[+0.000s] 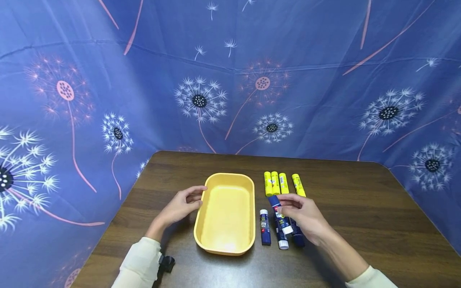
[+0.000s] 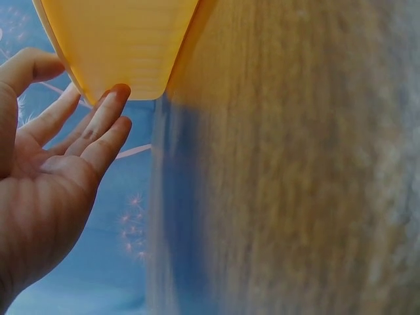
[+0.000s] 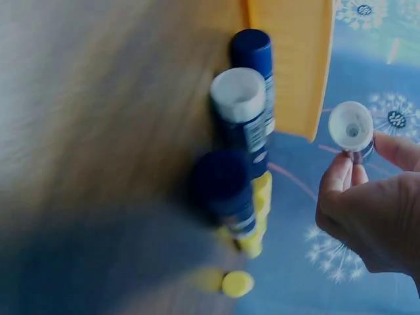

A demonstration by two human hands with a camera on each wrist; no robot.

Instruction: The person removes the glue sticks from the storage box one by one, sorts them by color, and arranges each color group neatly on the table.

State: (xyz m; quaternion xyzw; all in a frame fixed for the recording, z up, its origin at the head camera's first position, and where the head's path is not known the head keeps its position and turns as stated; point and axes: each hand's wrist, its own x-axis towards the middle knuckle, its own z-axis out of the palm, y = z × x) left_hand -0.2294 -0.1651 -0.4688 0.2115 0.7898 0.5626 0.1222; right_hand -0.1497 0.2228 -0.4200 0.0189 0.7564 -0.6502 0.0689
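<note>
My right hand point(image 1: 306, 216) pinches a dark blue glue stick point(image 1: 280, 214) with a white end, above the others on the table. In the right wrist view its white end point(image 3: 351, 126) faces the camera. Below lie further blue glue sticks: one beside the tray point(image 1: 265, 228), another with a white end point(image 1: 283, 243), and one partly hidden under my hand point(image 1: 297, 236). My left hand point(image 1: 181, 206) touches the left side of an empty yellow tray point(image 1: 253, 216). Its fingers point(image 2: 108, 105) rest against the tray's outer wall and rim, loosely extended.
Several yellow glue sticks point(image 1: 275, 183) lie farther back, with one point(image 1: 297, 184) set apart to the right. Everything sits on a brown wooden table point(image 1: 360, 208). A blue cloth with dandelion prints point(image 1: 306, 60) hangs behind and along the sides.
</note>
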